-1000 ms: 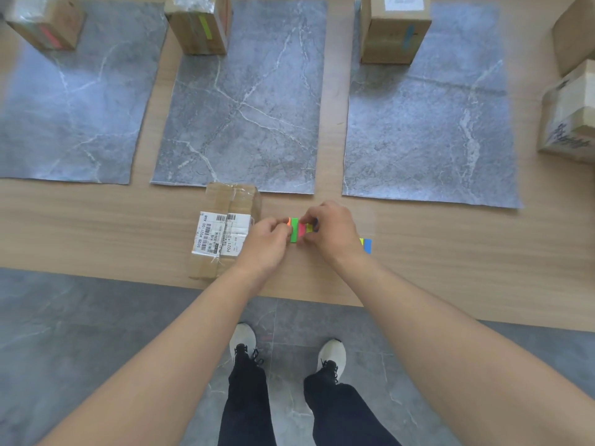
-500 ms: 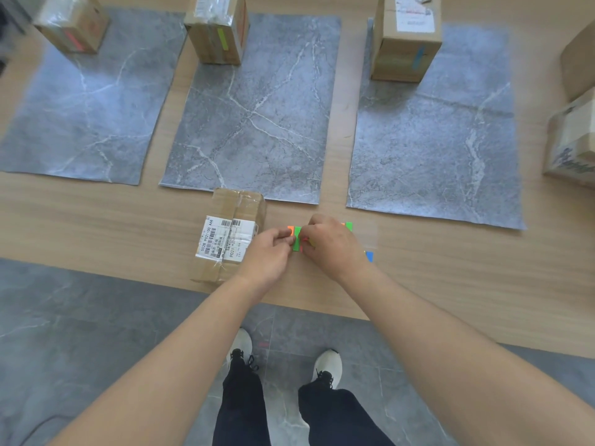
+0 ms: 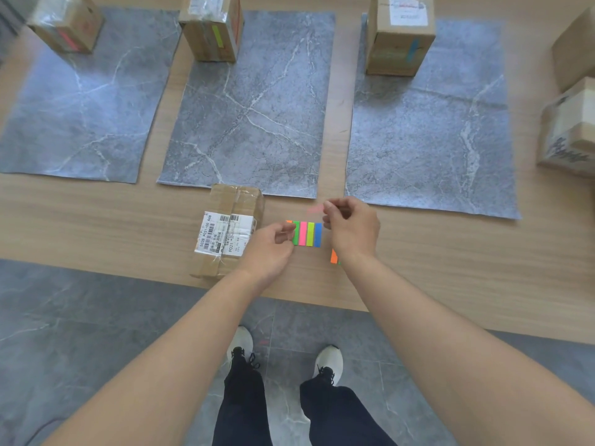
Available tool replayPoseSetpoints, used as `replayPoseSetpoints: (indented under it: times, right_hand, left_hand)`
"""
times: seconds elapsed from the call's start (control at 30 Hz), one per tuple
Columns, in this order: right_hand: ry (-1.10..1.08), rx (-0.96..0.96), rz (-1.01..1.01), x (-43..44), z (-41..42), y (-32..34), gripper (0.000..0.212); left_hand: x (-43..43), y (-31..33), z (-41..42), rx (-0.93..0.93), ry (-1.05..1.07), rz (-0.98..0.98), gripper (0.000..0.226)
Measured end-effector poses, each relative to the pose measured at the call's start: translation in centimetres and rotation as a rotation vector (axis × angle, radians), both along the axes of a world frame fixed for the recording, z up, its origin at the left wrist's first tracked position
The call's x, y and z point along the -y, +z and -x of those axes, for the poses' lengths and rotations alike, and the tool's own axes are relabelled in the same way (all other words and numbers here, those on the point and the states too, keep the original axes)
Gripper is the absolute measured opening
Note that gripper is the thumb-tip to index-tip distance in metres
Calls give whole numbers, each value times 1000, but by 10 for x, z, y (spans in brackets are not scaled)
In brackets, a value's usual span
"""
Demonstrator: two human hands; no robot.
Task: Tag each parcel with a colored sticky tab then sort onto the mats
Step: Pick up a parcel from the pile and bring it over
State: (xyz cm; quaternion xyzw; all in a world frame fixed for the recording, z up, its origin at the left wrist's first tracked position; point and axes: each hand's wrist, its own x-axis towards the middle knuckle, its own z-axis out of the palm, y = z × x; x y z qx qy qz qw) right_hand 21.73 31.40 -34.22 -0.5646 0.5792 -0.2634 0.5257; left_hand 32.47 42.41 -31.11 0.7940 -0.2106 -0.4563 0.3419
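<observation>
In the head view, our left hand point(image 3: 269, 249) is pinching the left end of the tab pad point(image 3: 307, 234) near the front edge of the bench point(image 3: 450, 252). Our right hand point(image 3: 352, 230) is pinching 1 blurred pink tab point(image 3: 315, 210) just above the pad. The parcel point(image 3: 227, 230) is lying beside our left hand, in front of the middle mat point(image 3: 257, 123).

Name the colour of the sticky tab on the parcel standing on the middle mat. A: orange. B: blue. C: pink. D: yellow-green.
D: the parcel at the far end of the middle mat carries a yellow-green tab on its near face.
</observation>
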Motion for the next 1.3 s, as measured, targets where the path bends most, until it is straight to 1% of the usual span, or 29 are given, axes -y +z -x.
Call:
replayPoseSetpoints:
  times: [0.07,0.1,0.13,0.17,0.2,0.23,0.27,0.37,0.5,0.63,0.8,0.87,0.9,0.97,1.03,1.1,1.2,1.3]
  right_hand:
    - [-18,102,34,-4,2,10,19]
    - [0,157,61,-7,3,16,19]
    - [27,208,101,-11,5,20,17]
    - [56,243,148,-13,6,24,15]
    - [87,267,192,-15,8,26,12]
    - [118,283,223,-17,10,28,11]
    - [145,293,247,-18,11,30,11]
    - [219,286,339,-25,14,35,13]
    - [286,274,402,-39,15,45,12]
    - [342,249,459,-56,18,60,9]
    - [430,218,514,-79,18,78,12]
    - [461,196,493,-87,17,84,20]
    - [467,172,487,-92,17,86,26]
    - [439,83,508,-103,15,85,37]
    - [392,-13,480,-115,12,81,44]
    - [360,-88,446,-130,9,78,46]
    - [370,-159,406,-149,-1,76,48]
    - [429,-268,349,-161,-15,73,59]
  left_hand:
    - [1,5,2,100,10,44,32]
    - [3,7,3,119,70,80,23]
    - [5,11,4,72,173,118,14]
    - [8,17,4,-29,291,154,8]
    - [10,24,4,-138,392,186,7]
    - [12,32,3,-235,463,212,11]
    - [13,39,1,-305,498,222,15]
    - [11,55,-5,-417,514,217,16]
    - [-3,71,-8,-484,503,168,10]
    - [-22,83,-8,-546,507,109,13]
    - [-44,93,-16,-588,488,173,5]
    - [-54,94,-22,-528,411,204,5]
    - [-60,93,-25,-457,358,212,6]
    - [-72,89,-32,-250,250,209,7]
    - [-88,84,-41,-74,157,196,8]
    - [-105,77,-52,3,74,199,9]
    - [-125,65,-68,78,-12,199,11]
    - [-139,53,-77,168,-72,203,14]
